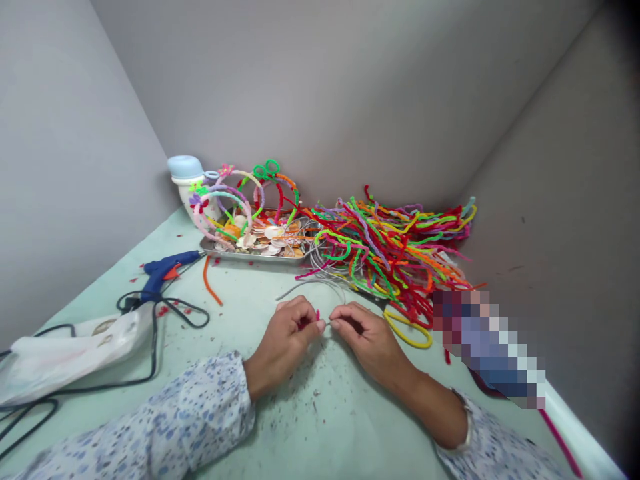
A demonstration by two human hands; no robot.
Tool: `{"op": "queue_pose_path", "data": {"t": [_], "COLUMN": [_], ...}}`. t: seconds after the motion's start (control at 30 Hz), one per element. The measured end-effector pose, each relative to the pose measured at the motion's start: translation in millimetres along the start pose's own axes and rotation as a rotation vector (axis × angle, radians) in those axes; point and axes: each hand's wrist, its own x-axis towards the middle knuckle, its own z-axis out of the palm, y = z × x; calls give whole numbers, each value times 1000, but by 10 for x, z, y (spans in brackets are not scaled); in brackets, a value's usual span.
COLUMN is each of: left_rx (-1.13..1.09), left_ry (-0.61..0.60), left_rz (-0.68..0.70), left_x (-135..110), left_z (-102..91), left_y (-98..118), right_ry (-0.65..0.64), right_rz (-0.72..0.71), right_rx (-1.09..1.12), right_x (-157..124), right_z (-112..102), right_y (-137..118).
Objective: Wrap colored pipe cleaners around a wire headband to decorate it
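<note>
My left hand [290, 330] and my right hand [363, 333] rest on the pale green table [310, 427], fingertips almost touching. Both are pinched on a thin grey wire headband [313, 283] that arcs away from them toward the tray. A short piece of red pipe cleaner [317, 315] sticks out of my left fingers at the wire's end. Patterned sleeves cover both forearms.
A heap of coloured pipe cleaners [395, 243] lies behind my hands. A metal tray [260, 257] of shells with wrapped headbands stands beside a white jar [187, 183]. Yellow-handled scissors [407, 330], a blue glue gun [165, 270] with black cable, a plastic bag [65, 353], grey walls around.
</note>
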Motion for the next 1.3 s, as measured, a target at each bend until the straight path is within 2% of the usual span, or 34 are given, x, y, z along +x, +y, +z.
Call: {"op": "queue_pose_path", "data": {"t": [0.2, 0.47, 0.83, 1.07, 1.2, 1.3], "left_rx": [-97, 130, 154, 217, 260, 299], "left_ry": [-32, -3, -41, 54, 157, 189], "left_rz": [-95, 14, 32, 59, 170, 259], "left_x": [26, 10, 41, 6, -23, -31], "left_z": [9, -1, 7, 0, 3, 13], "left_y": [-27, 22, 1, 42, 51, 48], "right_ry": [-8, 11, -9, 28, 70, 84], "right_rz": [-15, 11, -21, 39, 91, 111], "right_rx": [6, 17, -4, 34, 79, 110], "right_x": [-3, 2, -7, 10, 12, 11], "right_z": [-4, 9, -11, -6, -1, 4], "right_y": [9, 34, 3, 10, 41, 55]}}
